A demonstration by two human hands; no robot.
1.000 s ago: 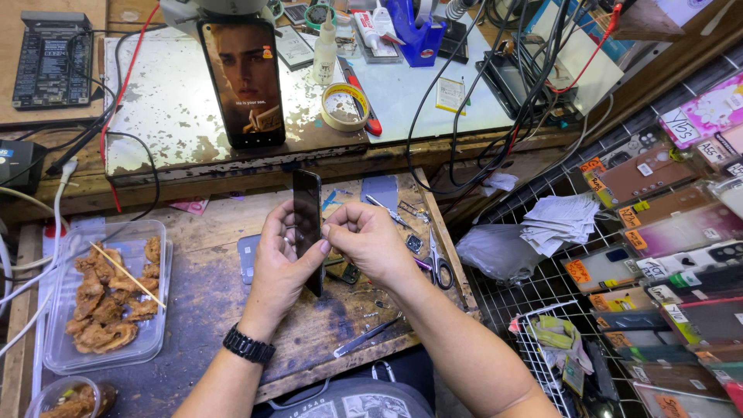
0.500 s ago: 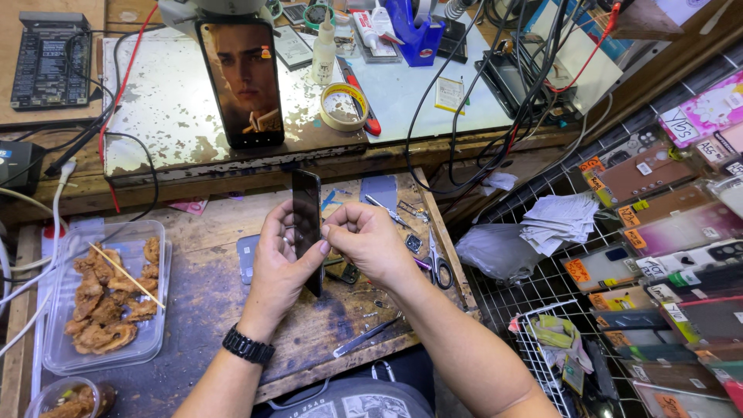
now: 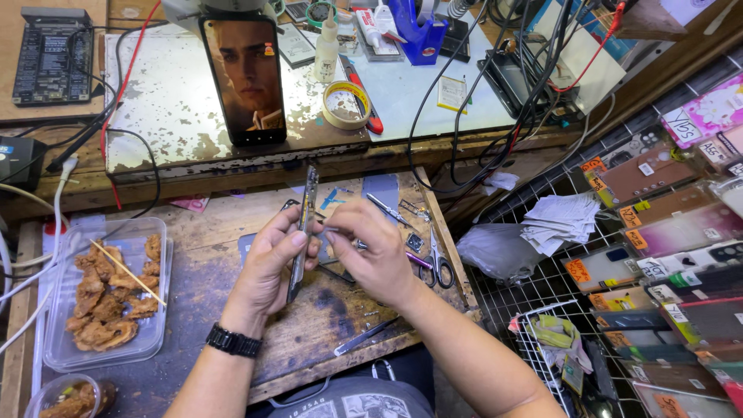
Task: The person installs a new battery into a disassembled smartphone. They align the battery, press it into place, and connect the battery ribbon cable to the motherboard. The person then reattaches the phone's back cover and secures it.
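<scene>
Head view, working outward from the wooden work board (image 3: 232, 325): above its middle the left hand (image 3: 267, 267) clasps a slim dark phone (image 3: 303, 232) edge-on and upright, thumb along its side, likely so the narrow edge faces the eyes, while the right hand (image 3: 371, 259) pinches its fingertips against that edge as if working on a small part. Tweezers (image 3: 364, 337) lie on the board's near edge and scissors (image 3: 439, 267) to its right, within reach; a clear tray of fried food (image 3: 104, 298) sits left of the board, and beyond it a second phone (image 3: 246, 77) stands propped with its screen lit, facing the person
</scene>
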